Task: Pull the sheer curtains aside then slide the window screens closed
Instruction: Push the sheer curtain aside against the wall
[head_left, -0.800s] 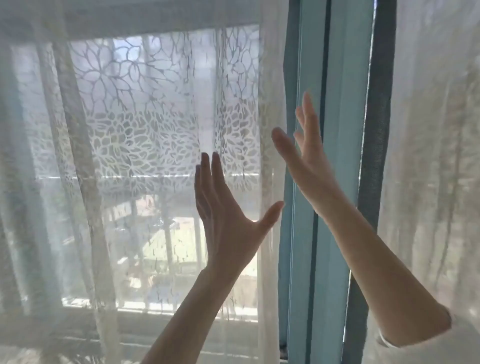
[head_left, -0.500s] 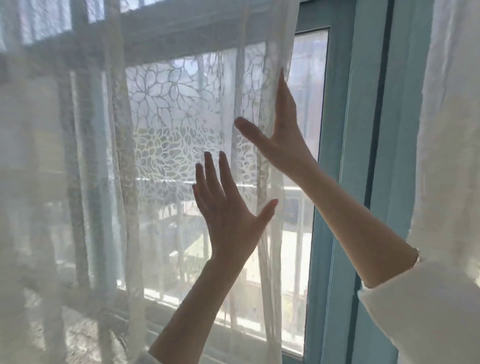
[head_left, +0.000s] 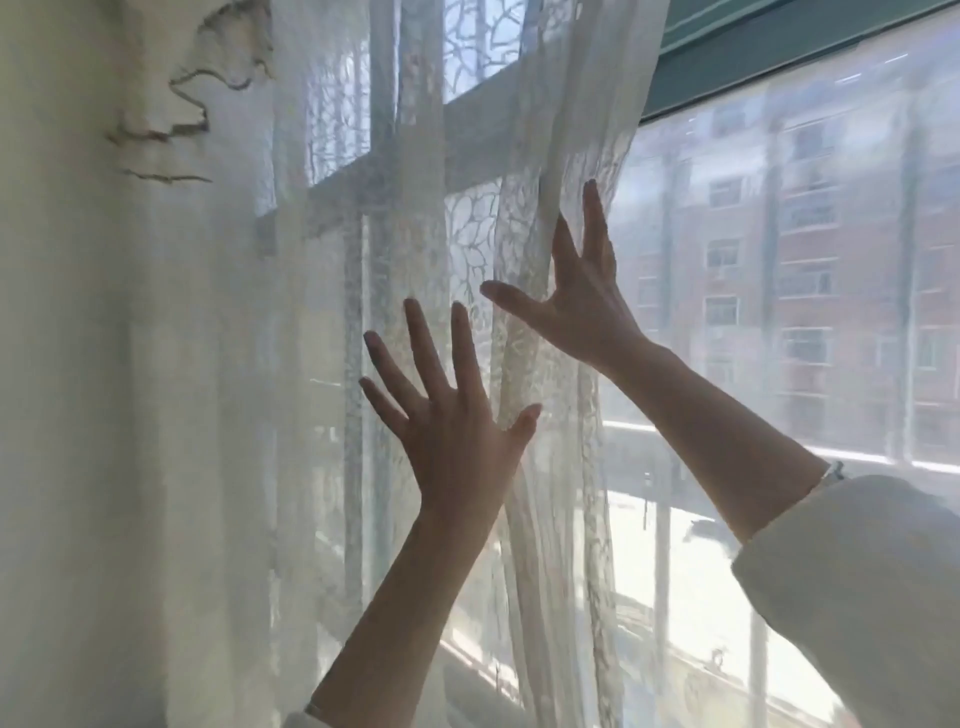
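Note:
A white sheer curtain (head_left: 524, 119) with a leaf lace pattern hangs bunched in folds over the left half of the window. My left hand (head_left: 452, 410) is flat against it with fingers spread. My right hand (head_left: 582, 296) is higher, palm and fingers pressed on the curtain's right edge, thumb pointing left. Neither hand is closed around the cloth. To the right of the curtain the window (head_left: 789, 291) is uncovered, with a fine mesh haze over it and a teal frame (head_left: 779, 47) along the top.
A plain white curtain or wall (head_left: 104, 415) with a peeling patch fills the left side. Window bars show through the lace. Outside to the right stands a red-brick apartment block (head_left: 831, 260), with a bright street below.
The curtain edge has been pushed to the left, uncovering much more of the window on the right. Both hands travelled left with it, and the view swung left and up.

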